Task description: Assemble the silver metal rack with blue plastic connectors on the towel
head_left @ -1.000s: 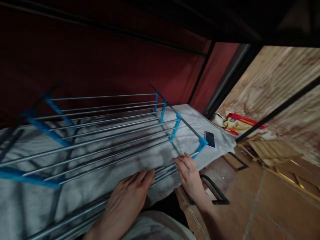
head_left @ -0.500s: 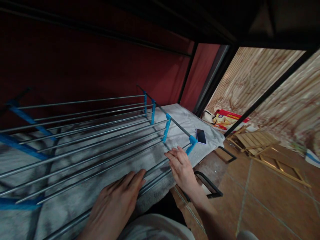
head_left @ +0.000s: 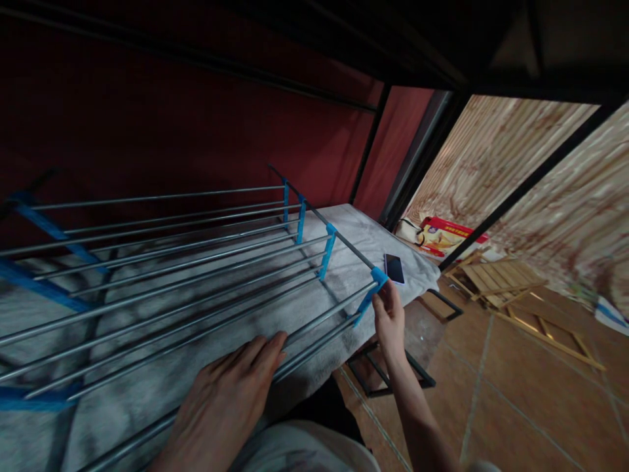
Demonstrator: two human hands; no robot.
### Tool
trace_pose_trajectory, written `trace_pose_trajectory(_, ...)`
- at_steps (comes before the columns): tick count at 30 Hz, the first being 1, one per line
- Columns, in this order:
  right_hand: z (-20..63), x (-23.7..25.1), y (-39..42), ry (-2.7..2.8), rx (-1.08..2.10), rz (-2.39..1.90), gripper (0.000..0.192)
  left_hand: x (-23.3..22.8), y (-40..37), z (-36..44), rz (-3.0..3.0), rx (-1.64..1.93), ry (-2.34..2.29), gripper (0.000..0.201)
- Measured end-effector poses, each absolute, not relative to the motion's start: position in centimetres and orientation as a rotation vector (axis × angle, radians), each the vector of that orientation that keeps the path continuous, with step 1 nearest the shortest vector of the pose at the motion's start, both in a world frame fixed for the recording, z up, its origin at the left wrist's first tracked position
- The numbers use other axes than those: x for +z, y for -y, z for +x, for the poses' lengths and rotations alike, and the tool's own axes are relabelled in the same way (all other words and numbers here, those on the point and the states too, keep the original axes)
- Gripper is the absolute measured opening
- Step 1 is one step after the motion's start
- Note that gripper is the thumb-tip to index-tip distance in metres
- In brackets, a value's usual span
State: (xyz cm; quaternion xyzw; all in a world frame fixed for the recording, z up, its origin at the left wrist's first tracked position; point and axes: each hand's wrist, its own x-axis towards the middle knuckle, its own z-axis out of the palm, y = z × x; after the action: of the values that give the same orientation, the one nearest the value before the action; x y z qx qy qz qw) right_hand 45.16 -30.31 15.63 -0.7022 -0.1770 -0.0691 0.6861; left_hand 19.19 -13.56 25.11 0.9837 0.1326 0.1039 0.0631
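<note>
A metal drying rack (head_left: 196,262) with grey rods and blue plastic brackets lies across a grey fleece blanket (head_left: 344,229) on a low bed. My left hand (head_left: 230,393) rests flat, fingers together, on the nearest rods at the front. My right hand (head_left: 388,318) holds the blue bracket (head_left: 371,288) at the rack's near right corner, fingers curled around it. A dark smartphone (head_left: 394,267) lies on the blanket just beyond that corner.
A dark red wall stands behind the bed and a black frame runs overhead. A red and yellow package (head_left: 449,236) lies on the floor past the bed. A wooden slatted frame (head_left: 506,278) lies on the tiled floor at right. A black metal bracket (head_left: 393,370) sits below the bed edge.
My right hand has moved from lying flat on the front rods to gripping the blue corner bracket. The front rods now sit slightly higher. My left hand has stayed put.
</note>
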Motion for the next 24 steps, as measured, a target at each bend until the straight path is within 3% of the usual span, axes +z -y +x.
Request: trace_pose_trajectory(24, 44.48, 16.31, 29.95, 0.457, -0.186, -1.669, 0.047, 25.08, 12.9, 18.34, 2.884, 0.367, -0.401, 0.035)
